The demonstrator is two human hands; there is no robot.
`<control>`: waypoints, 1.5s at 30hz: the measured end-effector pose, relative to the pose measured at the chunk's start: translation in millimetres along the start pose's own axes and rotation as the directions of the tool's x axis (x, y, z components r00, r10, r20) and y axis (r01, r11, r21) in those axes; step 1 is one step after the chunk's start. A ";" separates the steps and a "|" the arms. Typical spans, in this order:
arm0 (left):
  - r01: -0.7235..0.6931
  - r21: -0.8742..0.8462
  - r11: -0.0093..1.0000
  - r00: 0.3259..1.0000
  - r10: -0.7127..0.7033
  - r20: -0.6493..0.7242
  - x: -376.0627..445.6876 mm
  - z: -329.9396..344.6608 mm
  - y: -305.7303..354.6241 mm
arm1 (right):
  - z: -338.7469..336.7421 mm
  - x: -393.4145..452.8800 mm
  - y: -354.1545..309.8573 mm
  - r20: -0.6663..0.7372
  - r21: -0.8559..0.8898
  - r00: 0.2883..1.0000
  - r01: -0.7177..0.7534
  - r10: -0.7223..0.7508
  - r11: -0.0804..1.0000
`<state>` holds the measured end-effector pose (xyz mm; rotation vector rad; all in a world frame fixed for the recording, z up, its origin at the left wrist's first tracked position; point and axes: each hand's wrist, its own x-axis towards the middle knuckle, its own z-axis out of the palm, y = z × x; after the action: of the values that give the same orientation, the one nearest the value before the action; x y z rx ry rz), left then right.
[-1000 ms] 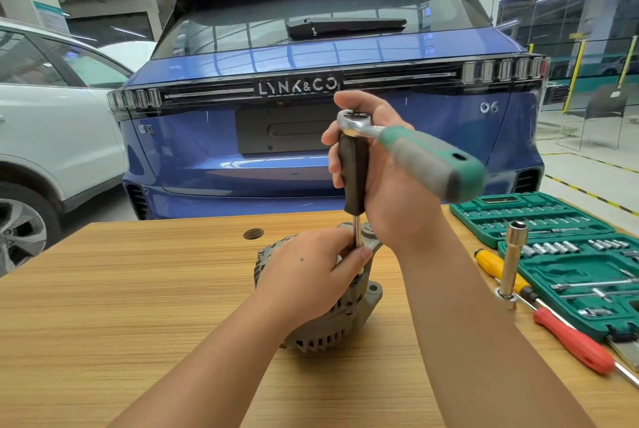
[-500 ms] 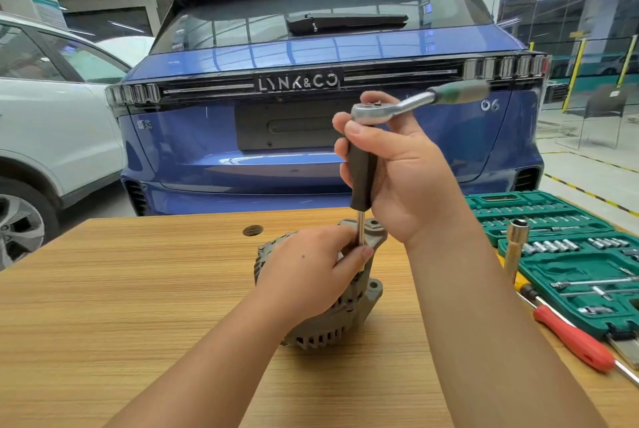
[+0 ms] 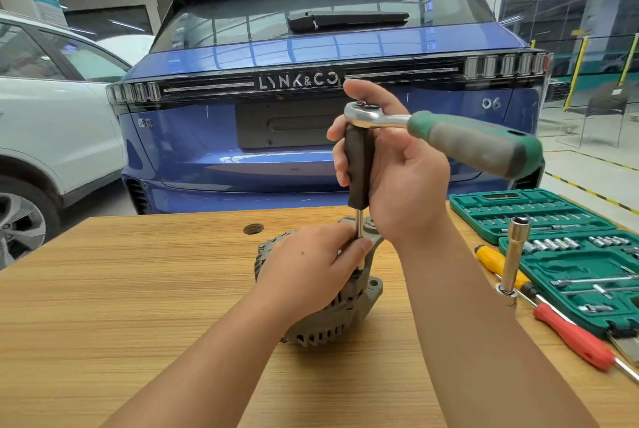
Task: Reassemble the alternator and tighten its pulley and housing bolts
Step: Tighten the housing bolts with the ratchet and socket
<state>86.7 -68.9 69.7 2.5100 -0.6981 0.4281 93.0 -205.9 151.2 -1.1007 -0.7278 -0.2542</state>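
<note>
Alternator point(image 3: 345, 310) on wooden table point(image 3: 138, 306), near middle, standing on edge; cast metal, likely heavy, rigid, ribbed casing gives grip; best held by body, clear of fins' edges; left hand point(image 3: 307, 275) wrapped over casing, thumb steadying driver shaft; right hand point(image 3: 397, 171) curled round black extension handle point(image 3: 359, 168) under ratchet point(image 3: 449, 137); bolt hidden; slip risk if shaft tilts.
</note>
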 end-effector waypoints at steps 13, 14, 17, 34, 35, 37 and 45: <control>-0.012 -0.016 1.000 1.000 0.012 -0.002 -1.5 -0.4 0.9 | 10.1 -8.4 -2.3 -0.347 -0.308 0.926 0.035 -0.147 0.951; -0.016 -0.017 1.000 1.000 0.016 -0.004 -1.4 -0.2 0.3 | 10.2 -8.6 -4.0 -0.350 -0.275 0.932 -0.007 -0.093 0.962; -0.009 0.000 1.000 1.000 0.009 0.002 0.3 0.5 -1.3 | 3.0 -8.7 -11.7 -0.186 0.066 0.960 -0.199 0.208 0.978; 0.008 -0.003 1.000 1.000 -0.008 0.005 -0.3 -0.9 1.1 | 6.8 -13.3 -1.4 -0.045 -0.303 0.987 0.131 -0.151 0.944; 0.007 -0.005 1.000 1.000 -0.007 0.001 -0.4 -0.8 1.0 | 6.2 -13.2 -2.0 -0.025 -0.232 0.992 0.112 -0.121 0.966; 0.003 -0.010 1.000 1.000 -0.003 -0.002 -0.9 -0.5 0.3 | 5.6 -12.8 -2.5 0.013 -0.152 0.995 0.103 -0.102 0.983; 0.029 0.010 1.000 0.999 -0.030 0.019 2.4 1.4 -1.7 | 7.2 -12.0 -2.5 -0.070 -0.269 0.988 0.114 -0.138 0.956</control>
<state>89.8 -69.3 68.9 2.5338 -0.6670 0.3982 79.8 -202.6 147.1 -1.2891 -0.6995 -0.5181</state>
